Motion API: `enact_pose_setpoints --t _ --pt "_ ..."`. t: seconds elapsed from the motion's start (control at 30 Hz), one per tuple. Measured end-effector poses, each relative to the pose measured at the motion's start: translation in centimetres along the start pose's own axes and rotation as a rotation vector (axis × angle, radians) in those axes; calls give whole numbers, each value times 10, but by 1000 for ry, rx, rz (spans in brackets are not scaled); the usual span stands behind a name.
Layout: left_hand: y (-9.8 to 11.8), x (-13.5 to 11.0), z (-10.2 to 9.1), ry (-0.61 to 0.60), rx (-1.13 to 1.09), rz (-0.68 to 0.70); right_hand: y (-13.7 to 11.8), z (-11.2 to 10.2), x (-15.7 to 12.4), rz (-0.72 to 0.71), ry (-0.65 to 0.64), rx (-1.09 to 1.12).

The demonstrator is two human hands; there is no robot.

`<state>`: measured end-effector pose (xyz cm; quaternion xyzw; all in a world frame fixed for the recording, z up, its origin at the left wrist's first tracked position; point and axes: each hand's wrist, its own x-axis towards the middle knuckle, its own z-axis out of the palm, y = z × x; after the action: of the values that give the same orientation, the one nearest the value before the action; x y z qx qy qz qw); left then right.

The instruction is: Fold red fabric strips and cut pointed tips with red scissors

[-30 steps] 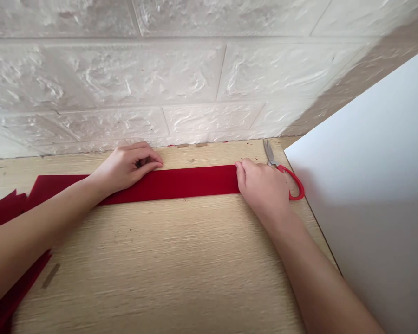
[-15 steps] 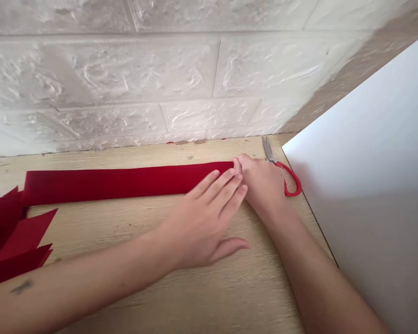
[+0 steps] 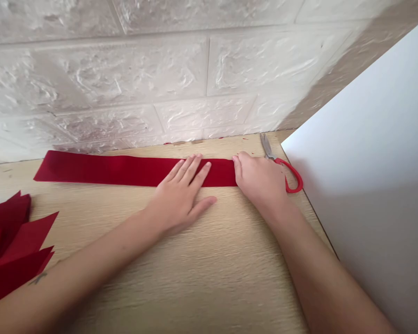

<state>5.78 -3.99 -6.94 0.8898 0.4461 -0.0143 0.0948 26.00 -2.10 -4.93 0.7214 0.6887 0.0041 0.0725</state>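
A long dark red ribbon (image 3: 101,170) lies stretched across the wooden table, with a slanted cut at its left end. My left hand (image 3: 181,195) rests flat on it near the middle, fingers spread and thumb apart. At the ribbon's right end my right hand (image 3: 259,178) is closed, with the end gripped in its curled fingers; the very end is hidden under the hand. Just beyond my right hand lie scissors (image 3: 289,174) with red handles, partly covered by that hand.
A pile of cut red ribbon pieces (image 3: 17,232) lies at the left edge, beside my left forearm. A white brick-patterned wall (image 3: 160,65) borders the table (image 3: 195,278) at the back. A white panel (image 3: 376,153) stands along the right side. Small red scraps lie near the wall.
My left hand has slid left along the ribbon from beside my right hand. The ribbon's left end has shifted up towards the wall, away from the pile. My right hand keeps its place.
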Motion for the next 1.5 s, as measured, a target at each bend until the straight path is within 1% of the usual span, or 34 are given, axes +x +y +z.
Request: enact_pose_setpoints --t 0.2,0.27,0.4,0.47,0.6,0.7,0.77,0.93,1.0,1.13,1.17,1.27,1.37,1.43,1.5 --pt "-53 -40 -5 5 8 -219 -2 -3 1 7 -25 -11" --pt "-65 -49 -8 -5 7 -254 -3 -4 1 16 -34 -14" --pt "-85 -64 -13 -20 -7 -282 -5 -6 0 23 -63 -22" --pt "-100 -76 -15 -3 -11 -347 -3 -7 1 10 -79 -23" --pt "-135 -108 -17 42 -8 -549 1 -7 5 -45 -91 -16" --pt "-151 -123 -16 21 -21 -579 3 -8 7 -43 -107 -23" --pt "-157 -128 -15 20 -20 -588 3 -8 7 -36 -118 -30" --pt "-168 -136 -14 76 -40 -737 3 -9 7 -50 -115 -30" --pt "-166 -137 -17 66 -38 -736 2 -9 7 -42 -109 -24" --pt "-156 -134 -22 34 -41 -728 1 -11 5 -12 -117 -26" --pt "-153 -133 -22 54 -57 -744 0 -11 4 -11 -117 -24" --pt "-151 -131 -24 185 -139 -831 0 -10 4 -13 -105 -19" --pt "-152 -128 -34 288 -186 -912 0 -8 5 -5 -93 -22" --pt "-154 -126 -45 304 -214 -979 0 -7 6 -6 -93 -20" --pt "-158 -124 -56 290 -270 -1062 -1 -8 6 -2 -103 -20"
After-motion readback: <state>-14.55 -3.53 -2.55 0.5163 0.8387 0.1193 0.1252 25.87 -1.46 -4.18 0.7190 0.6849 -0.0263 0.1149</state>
